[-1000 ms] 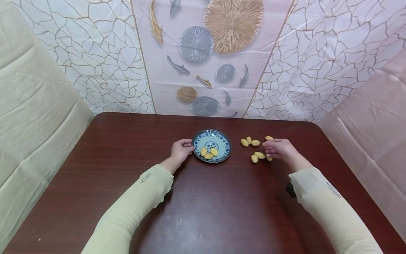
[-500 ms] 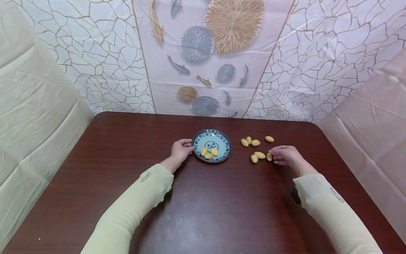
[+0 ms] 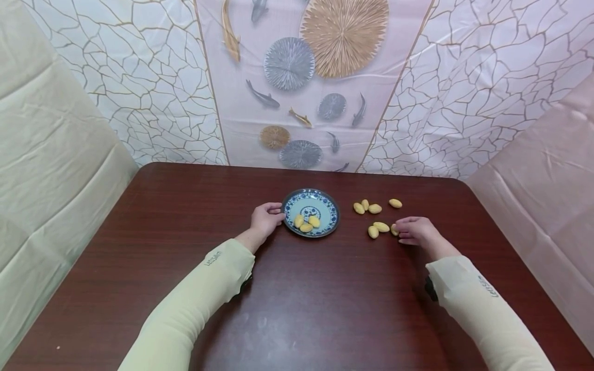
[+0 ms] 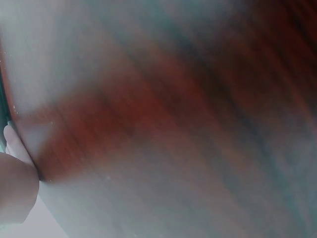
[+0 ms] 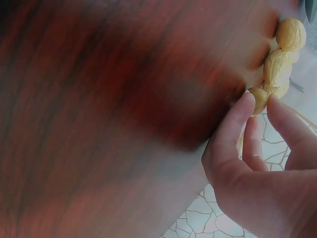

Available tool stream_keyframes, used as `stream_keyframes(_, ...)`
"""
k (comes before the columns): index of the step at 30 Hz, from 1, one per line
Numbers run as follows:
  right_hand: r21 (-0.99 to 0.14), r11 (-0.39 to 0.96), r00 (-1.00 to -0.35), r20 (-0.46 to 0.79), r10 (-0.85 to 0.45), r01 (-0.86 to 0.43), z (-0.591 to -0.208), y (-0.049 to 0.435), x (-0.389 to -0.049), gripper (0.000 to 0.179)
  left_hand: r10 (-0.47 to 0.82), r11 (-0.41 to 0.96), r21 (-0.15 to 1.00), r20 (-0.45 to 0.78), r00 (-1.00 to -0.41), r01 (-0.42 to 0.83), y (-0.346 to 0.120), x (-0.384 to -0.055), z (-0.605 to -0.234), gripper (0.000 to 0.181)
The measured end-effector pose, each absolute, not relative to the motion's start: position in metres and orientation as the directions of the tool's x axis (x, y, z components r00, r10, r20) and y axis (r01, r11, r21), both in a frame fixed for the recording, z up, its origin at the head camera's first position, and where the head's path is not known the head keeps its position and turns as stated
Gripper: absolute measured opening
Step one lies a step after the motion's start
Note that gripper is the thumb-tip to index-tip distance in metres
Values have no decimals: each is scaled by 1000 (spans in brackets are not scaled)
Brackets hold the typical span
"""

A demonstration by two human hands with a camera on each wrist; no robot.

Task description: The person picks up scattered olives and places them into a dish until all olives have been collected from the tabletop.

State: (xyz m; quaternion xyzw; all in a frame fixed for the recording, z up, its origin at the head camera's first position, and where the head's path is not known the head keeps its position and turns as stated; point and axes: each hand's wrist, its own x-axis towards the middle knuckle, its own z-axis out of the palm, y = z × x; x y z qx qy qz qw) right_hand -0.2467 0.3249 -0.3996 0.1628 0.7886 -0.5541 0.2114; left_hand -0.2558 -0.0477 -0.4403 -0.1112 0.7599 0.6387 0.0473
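Observation:
A blue-and-white patterned plate sits near the table's far middle, with three yellow oval nut-like pieces on it. My left hand holds the plate's left rim between fingers and thumb; only a small part of that hand shows in the left wrist view. Over on the right, my right hand pinches one yellow oval piece between thumb and fingertip, low at the table. Two similar pieces lie just left of it, and several more lie farther back.
The brown table has its far edge against a patterned cloth backdrop. Pale padded walls stand at both sides. One yellow piece lies apart at the back right.
My right hand moved right and slightly nearer from the back pieces, then closed on the rightmost front piece. The left hand and plate have stayed in place.

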Motion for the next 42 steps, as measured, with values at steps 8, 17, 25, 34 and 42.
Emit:
stream_keyframes(8, -820, 287, -858, -513, 17, 495, -398, 325, -247, 7, -112, 158, 961, -211, -971, -227, -48, -255, -440, 36)
stream_keyframes(17, -842, 255, -868, -496, -16, 476, -397, 322, -248, 23, -111, 170, 957, -216, -970, -233, -48, -254, -439, 36)
stream_keyframes(25, -847, 263, -874, -485, -26, 462, -389, 316, -252, 29, -117, 177, 957, -213, -970, -231, -47, -254, -439, 36)
stream_keyframes(34, -871, 272, -892, -445, -78, 410, -380, 300, -255, 33, -109, 171, 955, -225, -968, -241, -48, -252, -439, 37)
stream_keyframes(42, -851, 348, -888, -450, -95, 394, -369, 278, -260, 49, -103, 174, 957, -218, -970, -234, -48, -253, -438, 37)
